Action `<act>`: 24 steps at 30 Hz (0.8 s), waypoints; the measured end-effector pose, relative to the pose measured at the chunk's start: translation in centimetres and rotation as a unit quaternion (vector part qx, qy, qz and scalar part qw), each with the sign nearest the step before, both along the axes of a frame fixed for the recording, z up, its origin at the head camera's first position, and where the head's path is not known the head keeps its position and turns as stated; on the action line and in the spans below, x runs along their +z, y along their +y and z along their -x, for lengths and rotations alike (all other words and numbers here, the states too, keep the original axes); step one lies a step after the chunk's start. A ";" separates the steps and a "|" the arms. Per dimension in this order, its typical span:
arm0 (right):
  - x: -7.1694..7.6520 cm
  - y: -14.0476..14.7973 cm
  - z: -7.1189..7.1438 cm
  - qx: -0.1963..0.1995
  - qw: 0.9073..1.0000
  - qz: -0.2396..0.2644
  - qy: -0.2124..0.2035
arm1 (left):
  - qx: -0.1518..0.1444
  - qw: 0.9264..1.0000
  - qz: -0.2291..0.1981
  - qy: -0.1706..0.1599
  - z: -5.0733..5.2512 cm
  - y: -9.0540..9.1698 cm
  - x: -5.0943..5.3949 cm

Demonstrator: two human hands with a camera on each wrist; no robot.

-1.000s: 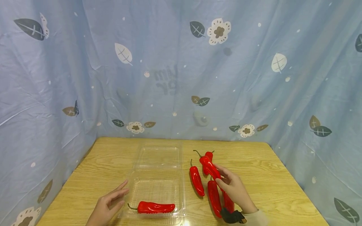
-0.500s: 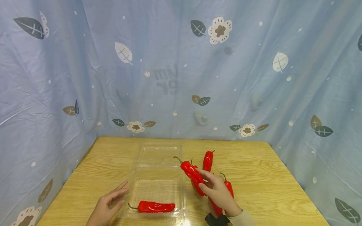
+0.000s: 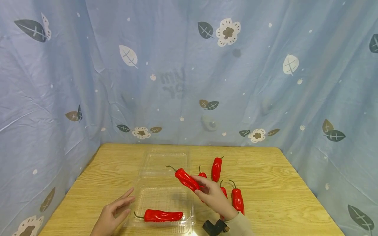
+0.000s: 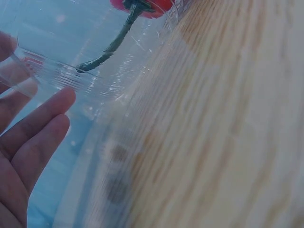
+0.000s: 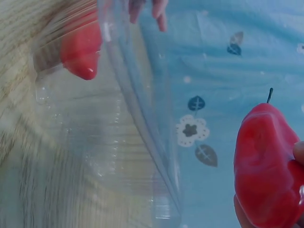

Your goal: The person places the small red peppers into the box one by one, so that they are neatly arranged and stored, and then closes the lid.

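Observation:
Between thumb and fingers my right hand grips a red chili pepper, its stem pointing to the far left. This pepper is over the right side of a clear plastic clamshell box, whose lid lies folded back behind. In the right wrist view the held chili pepper is at the right edge. One more red pepper lies crosswise at the box's near side, stem to the left. My left hand is at the box's left edge with fingers extended; whether they touch the wall I cannot tell.
On the wooden table right of the box lie several more red peppers, one at the back, one at the right, others partly hidden by my right hand. A blue patterned curtain closes off the back and sides.
My right hand has carried the gripped chili pepper leftward, from above the other peppers to over the box's right side. The left hand and the pepper in the box stay put.

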State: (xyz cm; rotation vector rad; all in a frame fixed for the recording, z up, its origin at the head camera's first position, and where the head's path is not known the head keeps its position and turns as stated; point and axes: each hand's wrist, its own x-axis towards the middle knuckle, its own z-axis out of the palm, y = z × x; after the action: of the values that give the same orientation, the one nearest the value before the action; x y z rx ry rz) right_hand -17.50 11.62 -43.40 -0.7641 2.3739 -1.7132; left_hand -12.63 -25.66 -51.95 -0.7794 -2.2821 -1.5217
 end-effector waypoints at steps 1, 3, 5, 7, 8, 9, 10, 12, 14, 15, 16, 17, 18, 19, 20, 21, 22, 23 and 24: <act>-0.1 -0.2 0.2 0.001 1.000 -0.004 0.001 | -0.001 1.000 -0.002 0.003 0.0 0.0 0.0; -0.4 -0.5 0.5 0.004 1.000 -0.013 0.007 | -0.004 1.000 -0.006 0.007 0.1 0.0 0.0; -0.7 -0.8 0.8 0.008 1.000 -0.020 0.015 | -0.004 1.000 -0.008 0.007 0.1 0.1 0.0; -1.0 -1.2 1.1 0.012 0.999 -0.024 0.022 | -0.006 1.000 -0.013 0.008 0.1 0.1 0.0; -1.2 -1.4 1.2 0.017 0.999 -0.022 0.027 | -0.007 1.000 -0.017 0.010 0.0 0.1 0.0; -1.3 -1.5 1.3 0.021 0.999 -0.020 0.028 | -0.008 1.000 -0.021 0.012 0.0 0.1 0.0; -1.4 -1.7 1.4 0.025 0.999 -0.020 0.033 | -0.007 1.000 -0.023 0.011 0.0 0.2 0.1; -1.7 -2.1 1.5 0.034 0.998 -0.021 0.043 | -0.005 1.000 -0.027 0.012 -0.1 0.3 0.1; -1.8 -2.5 1.5 0.039 0.998 -0.021 0.041 | -0.001 1.000 -0.026 0.010 -0.1 0.4 0.2; -1.8 -2.7 1.6 0.040 0.998 -0.024 0.037 | 0.001 1.000 -0.026 0.010 -0.1 0.4 0.2; -1.8 -2.9 1.6 0.041 0.998 -0.025 0.034 | 0.002 1.000 -0.026 0.008 -0.1 0.5 0.3; -1.8 -3.1 1.6 0.042 0.998 -0.026 0.028 | 0.002 1.000 -0.026 0.006 -0.1 0.5 0.3; -1.9 -3.2 1.6 0.041 0.999 -0.025 0.016 | 0.001 1.000 -0.026 0.007 -0.1 0.5 0.3; -1.9 -3.4 1.6 0.043 0.999 -0.026 0.014 | 0.001 1.000 -0.027 0.003 -0.1 0.5 0.3; -2.0 -3.5 1.6 0.045 0.999 -0.027 0.012 | 0.000 1.000 -0.027 0.002 -0.2 0.5 0.3; -2.0 -3.7 1.7 0.049 0.998 -0.026 0.009 | -0.001 1.000 -0.028 0.001 -0.1 0.5 0.3; -2.1 -3.8 1.7 0.055 0.998 -0.029 0.018 | -0.001 1.000 -0.028 -0.002 -0.1 0.5 0.3; -2.2 -3.9 1.7 0.059 0.998 -0.028 0.015 | -0.002 1.000 -0.028 -0.001 -0.1 0.5 0.3; -2.2 -4.0 1.7 0.063 0.998 -0.028 0.013 | -0.004 1.000 -0.029 0.000 -0.1 0.5 0.3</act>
State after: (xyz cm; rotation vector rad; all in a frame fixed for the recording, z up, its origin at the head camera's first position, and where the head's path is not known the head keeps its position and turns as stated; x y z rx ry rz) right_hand -19.22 7.62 -45.62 -0.9106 2.3243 -1.5914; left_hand -12.54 -25.21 -51.65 -0.7732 -2.2267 -1.5836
